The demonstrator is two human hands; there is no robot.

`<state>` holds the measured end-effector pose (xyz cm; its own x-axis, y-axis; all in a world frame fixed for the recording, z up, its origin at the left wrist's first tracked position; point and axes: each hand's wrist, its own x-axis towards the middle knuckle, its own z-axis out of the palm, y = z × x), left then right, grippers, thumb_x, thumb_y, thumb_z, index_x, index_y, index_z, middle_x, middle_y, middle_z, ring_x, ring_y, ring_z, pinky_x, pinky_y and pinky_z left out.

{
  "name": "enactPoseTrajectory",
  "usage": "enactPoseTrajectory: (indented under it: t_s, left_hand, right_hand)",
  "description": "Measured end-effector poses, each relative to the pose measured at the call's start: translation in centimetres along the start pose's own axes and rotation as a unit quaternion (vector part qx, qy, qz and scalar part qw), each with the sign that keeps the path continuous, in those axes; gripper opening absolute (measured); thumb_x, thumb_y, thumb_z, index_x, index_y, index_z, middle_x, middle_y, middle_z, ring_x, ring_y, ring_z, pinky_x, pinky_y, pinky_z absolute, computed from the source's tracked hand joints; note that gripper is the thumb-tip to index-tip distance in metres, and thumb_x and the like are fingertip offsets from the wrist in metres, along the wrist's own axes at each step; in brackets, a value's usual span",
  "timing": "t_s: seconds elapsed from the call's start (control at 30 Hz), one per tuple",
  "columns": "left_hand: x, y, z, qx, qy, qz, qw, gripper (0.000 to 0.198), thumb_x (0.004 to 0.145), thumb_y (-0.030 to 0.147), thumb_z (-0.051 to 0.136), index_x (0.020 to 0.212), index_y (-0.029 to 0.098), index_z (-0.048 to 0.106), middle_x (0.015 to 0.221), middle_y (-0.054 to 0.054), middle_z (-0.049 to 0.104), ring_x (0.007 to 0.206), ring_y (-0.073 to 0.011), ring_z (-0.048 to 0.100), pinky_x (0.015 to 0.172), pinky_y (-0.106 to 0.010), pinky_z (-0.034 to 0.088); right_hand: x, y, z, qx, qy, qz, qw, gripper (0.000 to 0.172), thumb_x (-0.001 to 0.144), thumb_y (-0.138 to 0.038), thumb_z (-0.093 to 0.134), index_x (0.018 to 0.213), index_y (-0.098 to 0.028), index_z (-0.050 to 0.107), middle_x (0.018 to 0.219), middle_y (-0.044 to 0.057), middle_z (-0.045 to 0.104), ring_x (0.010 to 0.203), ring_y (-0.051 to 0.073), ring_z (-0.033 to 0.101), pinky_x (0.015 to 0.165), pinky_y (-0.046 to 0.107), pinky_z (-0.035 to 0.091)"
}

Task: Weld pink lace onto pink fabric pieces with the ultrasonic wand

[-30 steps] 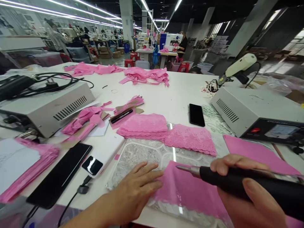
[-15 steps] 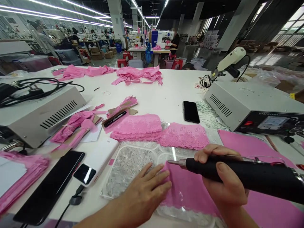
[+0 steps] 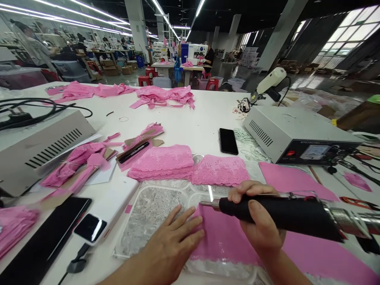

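"Where's our pink panel (image 3: 225, 239)?"
"Near the surface's (image 3: 190, 122) front edge."
"Our grip?"
"Right hand (image 3: 263, 225) clasps the black tool (image 3: 299, 217); left hand (image 3: 176, 243), spread and empty, likely steadies the panel's left edge beside the metal tip (image 3: 212, 204)."

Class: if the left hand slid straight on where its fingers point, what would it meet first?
The left hand would probably meet the tapered silver metal tip of the black cylindrical tool, though the tip's height is hard to judge.

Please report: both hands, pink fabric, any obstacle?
Right hand gripping black tool, tip at corner of pink fabric. Left hand at fabric's left edge. Lace pieces beyond, clear of tip.
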<state>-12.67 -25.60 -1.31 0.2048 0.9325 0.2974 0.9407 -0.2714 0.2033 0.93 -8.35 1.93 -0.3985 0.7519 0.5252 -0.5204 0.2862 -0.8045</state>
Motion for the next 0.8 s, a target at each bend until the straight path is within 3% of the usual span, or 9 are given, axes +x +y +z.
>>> enactPoseTrajectory:
  t_s: [0.13, 0.23, 0.4, 0.53, 0.7, 0.8]
  left_hand:
    - [-0.1, -0.7, 0.5, 0.023, 0.047, 0.036, 0.998, 0.040, 0.090, 0.005, 0.047, 0.127, 0.016, 0.060, 0.141, -0.007, 0.057, 0.146, -0.0230, 0.032, 0.122, -0.047, 0.022]
    - [0.0, -1.2, 0.6, 0.041, 0.089, 0.058, 0.994, 0.036, 0.094, 0.010, 0.047, 0.125, 0.018, 0.063, 0.140, -0.005, 0.058, 0.147, -0.0203, 0.029, 0.123, -0.043, 0.016]
    - [0.3, -1.4, -0.2, 0.073, 0.060, 0.069, 0.993, 0.034, 0.098, 0.023, 0.049, 0.129, 0.020, 0.061, 0.143, -0.003, 0.055, 0.146, -0.0202, 0.031, 0.123, -0.041, 0.010]
    - [0.5, -1.5, -0.2, 0.076, 0.048, 0.065, 0.994, 0.035, 0.099, 0.029, 0.049, 0.131, 0.020, 0.060, 0.141, -0.003, 0.057, 0.145, -0.0199, 0.032, 0.123, -0.041, 0.011]
    - [1.4, -1.1, 1.3, 0.082, 0.116, 0.110, 0.984, 0.031, 0.100, 0.019, 0.044, 0.126, 0.020, 0.062, 0.134, -0.003, 0.063, 0.144, -0.0201, 0.035, 0.124, -0.042, 0.017]
    - [3.8, 0.0, 1.2, 0.044, 0.082, 0.135, 0.987, 0.032, 0.101, 0.014, 0.040, 0.126, 0.016, 0.060, 0.135, -0.007, 0.062, 0.140, -0.0210, 0.042, 0.121, -0.041, 0.028]
  right_hand:
    - [1.0, -0.7, -1.0, 0.020, 0.050, -0.031, 0.998, 0.011, 0.083, -0.023, 0.059, 0.093, -0.023, 0.064, 0.088, 0.001, 0.059, 0.064, 0.013, 0.057, 0.062, 0.033, 0.051]
    - [2.0, -1.9, -3.3, 0.008, 0.107, -0.069, 0.992, 0.013, 0.077, -0.021, 0.058, 0.088, -0.021, 0.066, 0.085, 0.002, 0.060, 0.060, 0.013, 0.056, 0.057, 0.033, 0.051]
    - [2.3, -3.1, -7.8, -0.037, 0.182, -0.059, 0.981, 0.012, 0.069, -0.020, 0.057, 0.078, -0.018, 0.065, 0.077, 0.002, 0.058, 0.056, 0.013, 0.055, 0.052, 0.033, 0.050]
    - [1.7, -3.1, -9.2, -0.041, 0.208, -0.050, 0.976, 0.013, 0.068, -0.021, 0.057, 0.078, -0.019, 0.065, 0.076, 0.002, 0.058, 0.055, 0.013, 0.054, 0.053, 0.032, 0.049]
    - [1.5, -3.3, -9.6, -0.030, 0.194, -0.049, 0.979, 0.014, 0.067, -0.021, 0.059, 0.078, -0.018, 0.067, 0.075, 0.003, 0.059, 0.052, 0.013, 0.053, 0.049, 0.031, 0.048]
    - [1.4, -3.3, -9.9, -0.013, 0.201, -0.045, 0.978, 0.015, 0.067, -0.020, 0.058, 0.079, -0.018, 0.068, 0.077, 0.003, 0.060, 0.053, 0.013, 0.055, 0.050, 0.031, 0.049]
